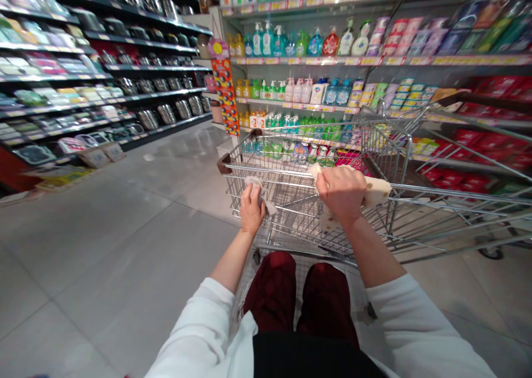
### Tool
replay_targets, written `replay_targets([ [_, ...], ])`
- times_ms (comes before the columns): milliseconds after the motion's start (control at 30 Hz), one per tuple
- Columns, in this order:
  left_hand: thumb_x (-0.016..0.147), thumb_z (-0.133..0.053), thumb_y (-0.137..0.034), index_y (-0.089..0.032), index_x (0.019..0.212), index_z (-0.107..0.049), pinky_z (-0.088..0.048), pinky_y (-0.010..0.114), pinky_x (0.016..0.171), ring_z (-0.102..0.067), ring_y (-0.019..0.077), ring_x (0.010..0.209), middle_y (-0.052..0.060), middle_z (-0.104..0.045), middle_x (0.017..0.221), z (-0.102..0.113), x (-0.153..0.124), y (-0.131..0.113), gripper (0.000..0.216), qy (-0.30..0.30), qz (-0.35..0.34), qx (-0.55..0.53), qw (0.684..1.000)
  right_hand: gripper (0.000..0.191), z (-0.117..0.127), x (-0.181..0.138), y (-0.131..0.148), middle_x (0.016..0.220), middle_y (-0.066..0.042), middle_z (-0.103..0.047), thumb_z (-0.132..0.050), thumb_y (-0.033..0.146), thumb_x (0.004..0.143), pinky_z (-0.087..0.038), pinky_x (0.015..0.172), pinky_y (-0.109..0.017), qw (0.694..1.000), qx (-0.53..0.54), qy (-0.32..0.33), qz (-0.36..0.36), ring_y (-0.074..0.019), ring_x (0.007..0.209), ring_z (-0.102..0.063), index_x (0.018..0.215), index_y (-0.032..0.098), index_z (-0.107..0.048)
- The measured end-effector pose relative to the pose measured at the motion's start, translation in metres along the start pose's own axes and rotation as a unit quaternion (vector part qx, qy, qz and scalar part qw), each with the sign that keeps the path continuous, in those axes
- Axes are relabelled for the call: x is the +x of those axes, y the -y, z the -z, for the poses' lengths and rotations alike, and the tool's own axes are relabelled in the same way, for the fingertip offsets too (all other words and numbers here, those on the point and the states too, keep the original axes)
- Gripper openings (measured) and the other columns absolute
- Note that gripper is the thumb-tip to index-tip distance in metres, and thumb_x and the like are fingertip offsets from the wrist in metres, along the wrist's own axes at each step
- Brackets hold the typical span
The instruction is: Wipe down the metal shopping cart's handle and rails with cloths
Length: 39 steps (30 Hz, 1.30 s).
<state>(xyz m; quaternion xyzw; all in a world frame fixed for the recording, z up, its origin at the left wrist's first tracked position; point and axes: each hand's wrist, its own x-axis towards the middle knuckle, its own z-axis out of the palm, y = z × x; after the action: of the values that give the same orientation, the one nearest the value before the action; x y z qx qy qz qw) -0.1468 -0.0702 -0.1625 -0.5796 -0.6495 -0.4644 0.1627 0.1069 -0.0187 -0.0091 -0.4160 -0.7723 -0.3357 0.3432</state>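
Note:
A wire shopping cart [291, 167] stands right in front of me in a store aisle. My left hand [251, 207] is closed around the left part of the cart's handle, with a pale cloth or wrapping showing under the fingers. My right hand [343, 192] is closed around the right part of the handle [376, 191], which is wrapped in a beige covering. The cart's basket looks empty. Both sleeves are white and my dark red trousers show below the cart.
Shelves of soap and detergent bottles [291, 40] rise ahead and to the right. Red packages [477, 139] fill the right shelves. Racks of pots and boxed goods [83, 78] line the left side. Grey tiled floor [103, 245] stretches to the left.

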Motion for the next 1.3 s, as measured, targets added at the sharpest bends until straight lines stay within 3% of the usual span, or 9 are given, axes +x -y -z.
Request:
replay_targets([
  [133,0.086,-0.051,-0.017,-0.022,0.136,-0.053,-0.042,0.049,0.114,-0.049,0.0289,0.136,0.017,-0.054,0.141,0.009,-0.009,0.008,0.051,0.022,0.043,-0.008,0.999,0.032,0.001,0.0,0.0,0.07,-0.003,-0.06,-0.044,0.032,0.1,-0.021,0.071,-0.036,1.0,0.005,0.007,-0.002,-0.019,0.072,-0.045,0.074,0.021,-0.059],
  [300,0.091,-0.046,-0.023,-0.017,0.148,-0.038,-0.033,0.047,0.121,-0.037,0.026,0.146,0.02,-0.045,0.15,0.043,0.054,0.0,0.058,-0.133,0.069,0.063,0.987,0.031,0.002,-0.001,-0.001,0.074,-0.006,-0.063,-0.044,0.032,0.099,-0.019,0.069,-0.037,0.999,0.03,0.024,-0.004,-0.0202,0.075,-0.046,0.077,0.02,-0.062],
  [400,0.089,-0.046,-0.018,-0.017,0.15,-0.037,-0.031,0.046,0.122,-0.032,0.0262,0.149,0.02,-0.038,0.157,0.045,0.073,0.004,0.061,-0.13,0.071,0.093,0.985,0.033,0.002,-0.002,-0.001,0.074,-0.007,-0.063,-0.042,0.034,0.099,-0.019,0.068,-0.037,0.999,0.04,0.025,-0.009,-0.0206,0.075,-0.046,0.077,0.019,-0.062],
  [600,0.08,-0.05,-0.011,-0.022,0.145,-0.042,-0.04,0.051,0.116,-0.042,0.0299,0.143,0.017,-0.044,0.151,0.001,0.001,0.036,0.066,-0.026,0.103,0.049,0.993,0.033,0.0,-0.002,-0.002,0.072,-0.006,-0.062,-0.043,0.035,0.099,-0.019,0.069,-0.037,1.0,0.011,0.019,0.003,-0.0208,0.074,-0.046,0.075,0.02,-0.06],
  [700,0.08,-0.049,-0.011,-0.024,0.14,-0.048,-0.043,0.049,0.115,-0.045,0.0296,0.14,0.016,-0.048,0.146,-0.006,-0.028,0.047,0.061,0.005,0.118,0.03,0.993,0.032,0.0,-0.001,-0.002,0.072,-0.006,-0.062,-0.043,0.034,0.098,-0.019,0.069,-0.037,1.0,0.02,0.024,0.0,-0.0211,0.074,-0.046,0.075,0.02,-0.061],
  [800,0.085,-0.048,-0.017,-0.022,0.138,-0.05,-0.043,0.045,0.114,-0.049,0.0282,0.136,0.017,-0.054,0.138,0.008,-0.019,0.049,0.053,-0.002,0.132,0.021,0.991,0.032,0.0,-0.001,-0.002,0.072,-0.006,-0.062,-0.043,0.034,0.099,-0.019,0.069,-0.037,1.0,0.02,0.017,0.001,-0.0209,0.073,-0.045,0.075,0.021,-0.061],
  [1000,0.096,-0.043,-0.026,-0.012,0.15,-0.037,-0.027,0.044,0.123,-0.033,0.0283,0.146,0.018,-0.04,0.153,0.047,0.064,0.038,0.056,-0.208,0.145,0.053,0.966,0.029,-0.001,-0.002,-0.001,0.07,-0.004,-0.061,-0.046,0.034,0.098,-0.021,0.069,-0.037,1.0,-0.005,-0.006,0.013,-0.021,0.073,-0.047,0.074,0.022,-0.058],
  [1100,0.09,-0.048,-0.016,-0.008,0.149,-0.038,-0.023,0.044,0.125,-0.03,0.0295,0.149,0.02,-0.036,0.157,0.039,0.086,0.035,0.061,-0.191,0.12,0.028,0.974,0.029,-0.003,-0.002,-0.002,0.068,-0.003,-0.06,-0.048,0.033,0.098,-0.021,0.069,-0.037,1.0,-0.003,-0.02,0.011,-0.0206,0.072,-0.047,0.072,0.023,-0.056],
  [1300,0.078,-0.052,-0.009,-0.006,0.146,-0.04,-0.031,0.048,0.12,-0.035,0.0333,0.146,0.027,-0.038,0.152,0.0,0.031,0.047,0.069,-0.104,0.213,0.019,0.971,0.029,-0.003,-0.001,-0.001,0.071,-0.005,-0.062,-0.047,0.033,0.099,-0.02,0.07,-0.037,1.0,0.002,-0.006,0.008,-0.0202,0.072,-0.045,0.073,0.022,-0.057],
])
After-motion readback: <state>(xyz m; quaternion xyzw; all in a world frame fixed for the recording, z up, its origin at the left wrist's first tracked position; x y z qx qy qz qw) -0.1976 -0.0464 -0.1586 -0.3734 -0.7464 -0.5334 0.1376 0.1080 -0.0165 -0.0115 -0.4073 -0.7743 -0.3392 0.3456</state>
